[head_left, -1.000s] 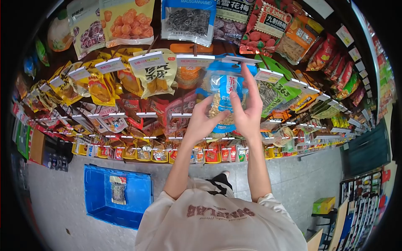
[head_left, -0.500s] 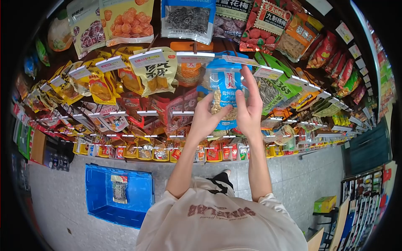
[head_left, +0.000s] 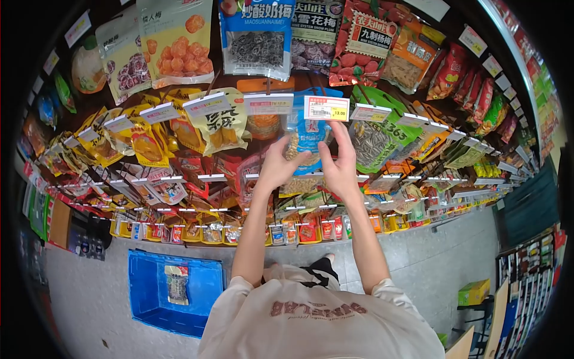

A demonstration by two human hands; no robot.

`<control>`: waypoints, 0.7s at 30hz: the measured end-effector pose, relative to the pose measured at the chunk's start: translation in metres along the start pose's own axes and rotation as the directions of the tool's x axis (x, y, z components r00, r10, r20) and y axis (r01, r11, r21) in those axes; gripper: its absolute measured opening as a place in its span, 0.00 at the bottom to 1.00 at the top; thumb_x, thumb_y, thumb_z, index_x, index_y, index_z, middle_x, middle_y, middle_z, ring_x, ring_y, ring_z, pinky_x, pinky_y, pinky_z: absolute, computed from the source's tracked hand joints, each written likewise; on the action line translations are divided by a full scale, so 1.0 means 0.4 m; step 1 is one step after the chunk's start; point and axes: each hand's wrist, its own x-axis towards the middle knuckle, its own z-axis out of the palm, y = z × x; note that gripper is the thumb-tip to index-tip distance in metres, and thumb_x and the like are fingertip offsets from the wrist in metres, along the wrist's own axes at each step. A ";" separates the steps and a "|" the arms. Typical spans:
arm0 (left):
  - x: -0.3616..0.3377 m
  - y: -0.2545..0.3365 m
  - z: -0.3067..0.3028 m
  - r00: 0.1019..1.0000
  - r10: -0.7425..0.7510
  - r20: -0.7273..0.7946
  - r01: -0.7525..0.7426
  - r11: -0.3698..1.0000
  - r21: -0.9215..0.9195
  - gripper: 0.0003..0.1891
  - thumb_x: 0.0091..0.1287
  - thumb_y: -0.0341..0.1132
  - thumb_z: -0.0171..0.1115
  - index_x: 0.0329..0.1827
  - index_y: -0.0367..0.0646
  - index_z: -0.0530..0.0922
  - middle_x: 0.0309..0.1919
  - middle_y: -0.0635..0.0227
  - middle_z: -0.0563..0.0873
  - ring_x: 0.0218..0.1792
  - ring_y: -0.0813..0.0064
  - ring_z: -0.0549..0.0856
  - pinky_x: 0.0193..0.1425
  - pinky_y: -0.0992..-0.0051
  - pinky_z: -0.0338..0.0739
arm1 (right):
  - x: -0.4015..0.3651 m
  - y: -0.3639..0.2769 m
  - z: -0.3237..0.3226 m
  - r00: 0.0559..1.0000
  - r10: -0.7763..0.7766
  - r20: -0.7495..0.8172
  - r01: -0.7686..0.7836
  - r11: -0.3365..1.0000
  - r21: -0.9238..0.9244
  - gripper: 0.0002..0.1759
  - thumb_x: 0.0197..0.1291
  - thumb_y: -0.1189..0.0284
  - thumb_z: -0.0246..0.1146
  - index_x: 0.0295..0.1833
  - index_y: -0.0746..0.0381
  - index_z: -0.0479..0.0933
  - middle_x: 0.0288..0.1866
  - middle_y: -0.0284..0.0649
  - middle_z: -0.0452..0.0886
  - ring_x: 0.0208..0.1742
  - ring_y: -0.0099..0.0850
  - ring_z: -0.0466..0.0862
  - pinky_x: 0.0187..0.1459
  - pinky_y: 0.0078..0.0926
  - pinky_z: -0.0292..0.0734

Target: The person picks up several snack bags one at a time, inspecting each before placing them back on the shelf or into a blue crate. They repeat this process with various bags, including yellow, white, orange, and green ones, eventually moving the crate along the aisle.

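A blue and clear bag of nuts (head_left: 309, 139) hangs on the rack behind a price tag (head_left: 327, 109) that reads 13.00. My left hand (head_left: 280, 165) grips the bag's left side, thumb across its front. On the right side, my right hand (head_left: 339, 163) holds it too, thumb on the front and fingers reaching up beside the tag. The tag covers the bag's upper part. A green bag of sunflower seeds (head_left: 373, 140) hangs just right of my right hand, and a pale yellow bag (head_left: 218, 127) hangs further left.
Bags of dried fruit (head_left: 257, 45) hang along the top. Lower rows hold more snack packs and yellow bins (head_left: 228, 234). A blue crate (head_left: 140, 299) with one dark pack (head_left: 177, 286) stands on the floor at lower left. A green and yellow box (head_left: 474, 292) is at lower right.
The bag and both hands are lower and slightly left in view. The price tag, tilted up before, now hangs facing me in front of the bag. The shelves and crate have shifted with the view.
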 end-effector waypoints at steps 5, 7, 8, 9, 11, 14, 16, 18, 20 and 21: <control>0.028 -0.017 -0.016 0.994 -0.048 0.099 0.073 0.960 -0.272 0.22 0.62 0.28 0.70 0.58 0.31 0.76 0.50 0.62 0.86 0.49 0.78 0.82 0.55 0.73 0.78 | -0.001 0.022 0.012 1.000 -0.018 -0.007 0.018 1.000 0.007 0.28 0.62 0.78 0.61 0.68 0.66 0.67 0.71 0.52 0.68 0.71 0.50 0.69 0.68 0.39 0.64; 0.049 -0.024 -0.020 0.993 -0.038 0.108 0.058 0.979 -0.193 0.22 0.63 0.27 0.69 0.60 0.32 0.75 0.50 0.63 0.85 0.49 0.79 0.83 0.54 0.74 0.79 | 0.004 0.029 0.017 0.998 -0.015 -0.066 0.013 0.999 -0.030 0.27 0.62 0.79 0.61 0.68 0.66 0.68 0.70 0.52 0.68 0.70 0.49 0.69 0.68 0.38 0.64; 0.051 -0.028 -0.021 0.993 -0.024 0.117 0.038 0.993 -0.116 0.23 0.64 0.25 0.69 0.61 0.32 0.74 0.51 0.63 0.84 0.48 0.80 0.83 0.53 0.75 0.81 | 0.004 0.032 0.020 0.992 -0.017 -0.122 0.009 0.998 -0.069 0.27 0.61 0.79 0.61 0.67 0.66 0.69 0.69 0.51 0.68 0.70 0.49 0.70 0.67 0.37 0.65; 0.051 -0.024 -0.020 0.994 -0.034 0.106 0.045 0.994 -0.103 0.23 0.64 0.25 0.69 0.61 0.32 0.73 0.52 0.62 0.84 0.48 0.78 0.84 0.53 0.74 0.81 | 0.007 0.042 0.021 0.986 -0.030 -0.162 0.010 0.992 -0.124 0.28 0.60 0.80 0.62 0.67 0.65 0.68 0.68 0.51 0.68 0.69 0.49 0.70 0.66 0.37 0.66; 0.042 -0.025 -0.015 0.994 -0.030 0.106 0.043 0.991 -0.125 0.23 0.64 0.25 0.69 0.62 0.32 0.73 0.52 0.61 0.84 0.49 0.77 0.84 0.54 0.74 0.81 | -0.003 0.067 0.029 0.976 0.019 -0.215 -0.046 0.991 -0.123 0.29 0.59 0.79 0.63 0.67 0.65 0.67 0.66 0.52 0.68 0.68 0.48 0.70 0.66 0.38 0.66; 0.041 -0.017 -0.013 0.994 -0.033 0.104 0.048 0.988 -0.145 0.24 0.64 0.25 0.69 0.62 0.32 0.72 0.53 0.61 0.84 0.50 0.76 0.84 0.56 0.74 0.81 | -0.016 0.114 0.046 0.953 0.115 -0.280 -0.143 0.986 -0.081 0.33 0.59 0.76 0.67 0.68 0.65 0.63 0.63 0.53 0.69 0.62 0.42 0.74 0.63 0.37 0.70; 0.039 -0.025 -0.007 0.996 -0.044 0.072 0.060 0.968 -0.242 0.23 0.63 0.27 0.70 0.60 0.32 0.74 0.53 0.60 0.85 0.53 0.75 0.83 0.59 0.72 0.77 | -0.027 0.139 0.055 0.915 0.363 -0.175 -0.270 0.875 0.403 0.30 0.63 0.73 0.67 0.67 0.66 0.63 0.60 0.49 0.73 0.56 0.33 0.78 0.57 0.30 0.75; 0.043 -0.033 0.000 0.999 -0.017 0.037 0.024 0.976 -0.218 0.23 0.63 0.28 0.70 0.59 0.32 0.75 0.52 0.60 0.85 0.53 0.75 0.83 0.58 0.73 0.77 | -0.032 0.159 0.058 0.914 0.384 -0.126 -0.306 0.861 0.407 0.28 0.65 0.73 0.66 0.66 0.67 0.64 0.58 0.47 0.75 0.54 0.29 0.79 0.55 0.27 0.76; 0.043 -0.043 0.007 1.000 0.003 0.004 -0.002 0.982 -0.191 0.22 0.63 0.29 0.71 0.59 0.32 0.75 0.52 0.60 0.85 0.53 0.75 0.83 0.58 0.73 0.78 | -0.038 0.176 0.059 0.908 0.413 -0.075 -0.348 0.842 0.413 0.26 0.67 0.73 0.65 0.65 0.68 0.65 0.56 0.45 0.77 0.52 0.26 0.80 0.52 0.24 0.77; 0.042 -0.047 0.010 1.000 -0.008 -0.020 0.005 0.986 -0.168 0.22 0.63 0.29 0.71 0.58 0.33 0.75 0.51 0.60 0.85 0.52 0.75 0.83 0.57 0.73 0.78 | -0.037 0.171 0.057 0.913 0.404 -0.051 -0.349 0.840 0.416 0.23 0.68 0.74 0.63 0.64 0.69 0.66 0.55 0.44 0.78 0.52 0.25 0.81 0.52 0.23 0.77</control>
